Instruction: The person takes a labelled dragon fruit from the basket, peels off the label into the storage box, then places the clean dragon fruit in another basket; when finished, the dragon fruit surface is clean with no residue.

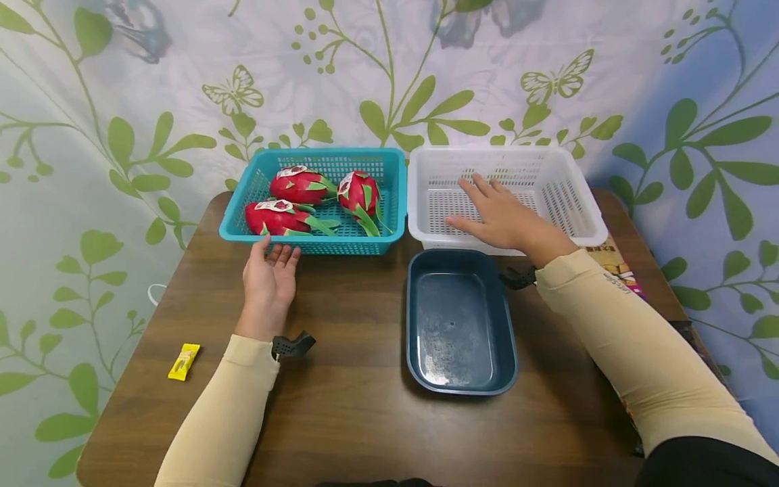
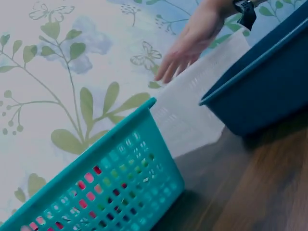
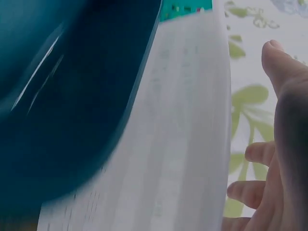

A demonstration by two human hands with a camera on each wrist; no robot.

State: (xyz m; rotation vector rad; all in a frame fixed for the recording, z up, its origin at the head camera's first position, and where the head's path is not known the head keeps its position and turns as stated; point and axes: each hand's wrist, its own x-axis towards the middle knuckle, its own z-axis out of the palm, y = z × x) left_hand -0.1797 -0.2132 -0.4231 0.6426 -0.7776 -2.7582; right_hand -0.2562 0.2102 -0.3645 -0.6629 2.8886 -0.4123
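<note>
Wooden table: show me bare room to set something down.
The table has a wide bare patch between the left hand and the blue tub, in front of the teal basket. Another lies between that basket and the yellow packet. The back is crowded: the white basket stands beside the teal one, close behind the tub.

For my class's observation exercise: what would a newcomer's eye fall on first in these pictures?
Probably the three red dragon fruits, lying in the turquoise basket at the back left. Next, the right hand above the white basket beside it, and the left hand at the turquoise basket's front.
</note>
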